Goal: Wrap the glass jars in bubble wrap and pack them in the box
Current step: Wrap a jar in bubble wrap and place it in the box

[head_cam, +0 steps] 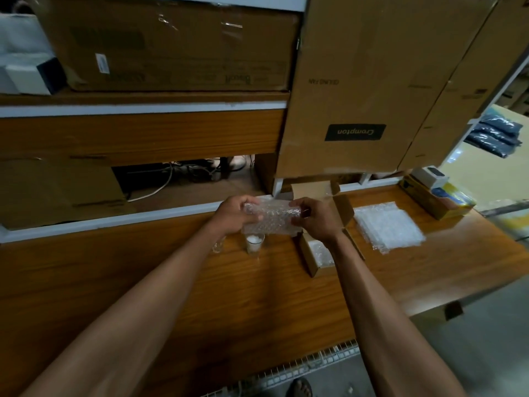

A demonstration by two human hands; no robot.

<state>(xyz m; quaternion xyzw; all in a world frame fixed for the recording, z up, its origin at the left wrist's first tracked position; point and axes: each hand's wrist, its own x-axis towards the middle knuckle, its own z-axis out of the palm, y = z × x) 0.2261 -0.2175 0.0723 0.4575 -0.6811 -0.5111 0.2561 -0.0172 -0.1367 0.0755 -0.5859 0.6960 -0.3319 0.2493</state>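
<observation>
My forearms reach over the table [257, 296], left hand [236, 214] and right hand [313, 220] each curled round an end of a bubble-wrap roll [272, 219] held above the wood; whether a jar sits inside I cannot tell. I judge it best to keep the sheet taut and tuck both ends before lowering it into the open box [312, 260] just right, with a bare jar [254, 243] waiting below and spare sheets [389, 226] beyond. A carton [372, 81] behind reads "Crompton", upside down.

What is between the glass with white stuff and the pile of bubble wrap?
The open cardboard box sits between the glass and the bubble wrap pile, seen in the head view.
</observation>
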